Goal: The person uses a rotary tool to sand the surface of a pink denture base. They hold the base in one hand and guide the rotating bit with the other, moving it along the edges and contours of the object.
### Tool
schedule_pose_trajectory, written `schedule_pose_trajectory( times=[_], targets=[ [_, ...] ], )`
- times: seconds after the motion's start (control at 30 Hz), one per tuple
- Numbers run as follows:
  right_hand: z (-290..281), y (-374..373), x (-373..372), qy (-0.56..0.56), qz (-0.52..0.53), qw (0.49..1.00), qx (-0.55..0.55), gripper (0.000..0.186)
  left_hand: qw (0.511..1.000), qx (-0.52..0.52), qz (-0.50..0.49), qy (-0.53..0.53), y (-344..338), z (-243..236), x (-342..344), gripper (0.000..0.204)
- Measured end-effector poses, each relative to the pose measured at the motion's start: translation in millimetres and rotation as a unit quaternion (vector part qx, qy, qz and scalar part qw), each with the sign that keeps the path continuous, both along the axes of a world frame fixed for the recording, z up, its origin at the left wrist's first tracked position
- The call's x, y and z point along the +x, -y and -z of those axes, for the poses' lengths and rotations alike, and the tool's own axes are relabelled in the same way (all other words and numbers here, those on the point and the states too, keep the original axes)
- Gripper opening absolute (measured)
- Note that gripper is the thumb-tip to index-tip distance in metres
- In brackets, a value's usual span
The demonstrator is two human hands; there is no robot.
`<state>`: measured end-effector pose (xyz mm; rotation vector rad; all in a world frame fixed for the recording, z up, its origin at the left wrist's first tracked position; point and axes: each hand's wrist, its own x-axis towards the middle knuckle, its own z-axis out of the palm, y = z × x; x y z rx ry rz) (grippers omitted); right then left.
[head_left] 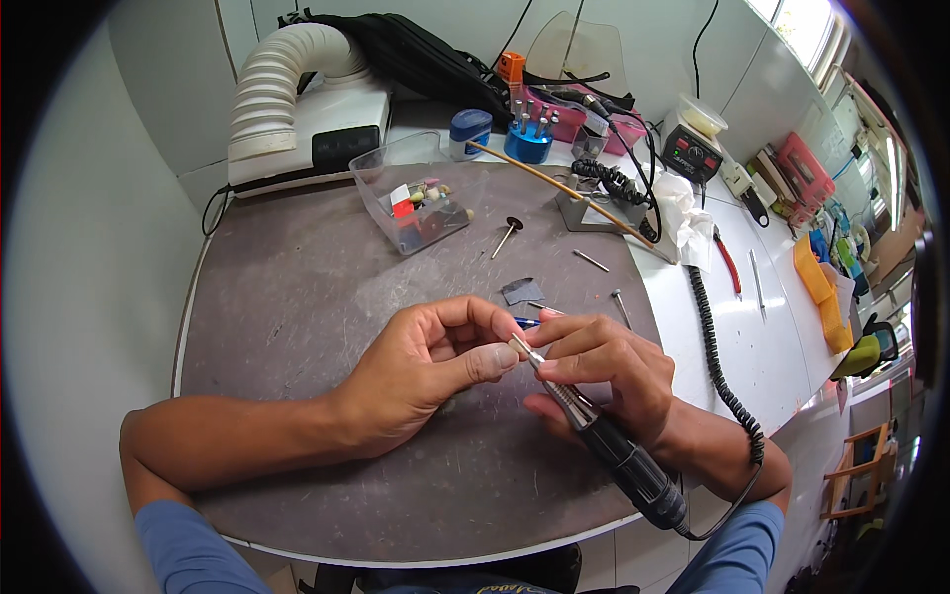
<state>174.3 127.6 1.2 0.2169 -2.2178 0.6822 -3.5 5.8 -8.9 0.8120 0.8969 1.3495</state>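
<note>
R hand [628, 376] grips rotary handpiece [629, 465] above counter's [287, 297] front edge; L hand [416, 366] pinches tiny pale piece [517, 347]. Handpiece prob. stiff, heavyish: hold metal neck [562, 392]; piece maybe fragile, slippery.

Yellowish lettering is running along the dark cloth [510, 590] at six o'clock, cut off below; toward two o'clock, a black control box [691, 151] is bearing small, unreadable markings.

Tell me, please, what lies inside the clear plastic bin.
The clear bin holds a red piece and a jumble of small mixed-coloured pieces; whatever lies beneath them is covered.
</note>
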Motion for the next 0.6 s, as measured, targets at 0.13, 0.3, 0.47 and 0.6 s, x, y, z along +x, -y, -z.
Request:
schedule_pose_trajectory(
  times=[0.13, 0.3, 0.47, 0.6],
  targets=[
    [-0.6, 0.2, 0.0, 0.006, 0.003, 1.0, 0.002, 0.03, 1.0, -0.013, 0.004, -0.003, -0.1, -0.4, -0.5, 0.018],
    [-0.5, 0.4, -0.6, 0.005, 0.004, 1.0, -0.001, 0.03, 1.0, -0.01, 0.01, -0.002, 0.0, -1.2, 0.3, 0.018],
    [1.0, 0.5, 1.0, -0.01, -0.005, 1.0, -0.001, 0.03, 1.0, -0.007, 0.011, -0.007, -0.2, -1.2, -0.3, 0.018],
    [-0.3, 1.0, 0.4, -0.007, -0.004, 1.0, 0.014, 0.031, 1.0, -0.01, 0.011, 0.0, -0.2, -1.0, -0.5, 0.018]
  ],
)
